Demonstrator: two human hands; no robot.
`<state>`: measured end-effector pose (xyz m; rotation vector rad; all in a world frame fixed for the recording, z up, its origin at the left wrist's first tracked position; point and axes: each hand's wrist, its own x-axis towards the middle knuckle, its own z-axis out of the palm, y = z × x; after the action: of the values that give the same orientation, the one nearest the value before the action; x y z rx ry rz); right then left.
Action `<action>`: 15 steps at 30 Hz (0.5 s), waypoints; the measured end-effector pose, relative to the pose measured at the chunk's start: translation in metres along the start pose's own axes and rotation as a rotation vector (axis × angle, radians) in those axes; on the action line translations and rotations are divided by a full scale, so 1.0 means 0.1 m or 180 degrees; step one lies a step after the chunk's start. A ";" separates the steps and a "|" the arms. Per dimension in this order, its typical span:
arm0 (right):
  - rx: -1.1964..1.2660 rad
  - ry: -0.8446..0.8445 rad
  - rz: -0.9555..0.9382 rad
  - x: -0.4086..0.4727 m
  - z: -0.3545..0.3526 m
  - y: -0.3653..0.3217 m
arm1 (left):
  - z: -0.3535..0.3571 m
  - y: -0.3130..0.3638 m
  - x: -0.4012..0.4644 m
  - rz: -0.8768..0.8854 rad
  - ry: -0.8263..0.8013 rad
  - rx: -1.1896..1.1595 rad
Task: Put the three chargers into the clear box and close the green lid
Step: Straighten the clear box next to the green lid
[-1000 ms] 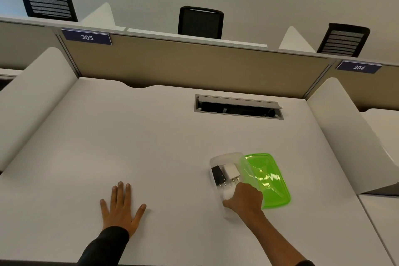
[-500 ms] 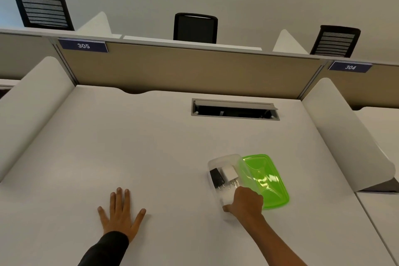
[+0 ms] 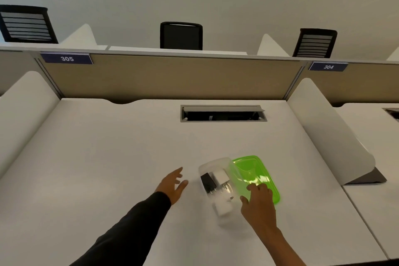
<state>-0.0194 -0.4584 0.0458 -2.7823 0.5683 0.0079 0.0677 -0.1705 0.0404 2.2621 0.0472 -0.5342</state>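
White desk (image 3: 112, 157), matte top, with a grey-framed cable slot (image 3: 223, 113) toward the rear. Resting on it, right of centre: one clear box (image 3: 218, 188); one green lid (image 3: 257, 174), flat, its left edge touching the box.

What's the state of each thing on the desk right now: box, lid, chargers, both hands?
clear box: open, on the desk
green lid: off, lying beside the box on its right
black charger: in the box
white charger: in the box
second white charger: in the box, near end
left hand: open, empty, left of the box
right hand: fingers on the lid, no closed grip
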 end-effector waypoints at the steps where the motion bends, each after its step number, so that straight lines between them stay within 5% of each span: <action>1: 0.0153 -0.0071 0.0102 -0.01 0.01 0.04 | 0.02 0.14 0.05 -0.0064 -0.0081 -0.0141; 15: 0.1405 -0.0215 0.0802 -0.02 0.15 0.20 | 0.17 0.64 0.33 -0.0109 -0.0230 0.0028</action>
<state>-0.0280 -0.4703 0.0256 -2.2637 0.7919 0.0273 0.1042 -0.2310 0.0621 2.2521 0.0473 -0.6351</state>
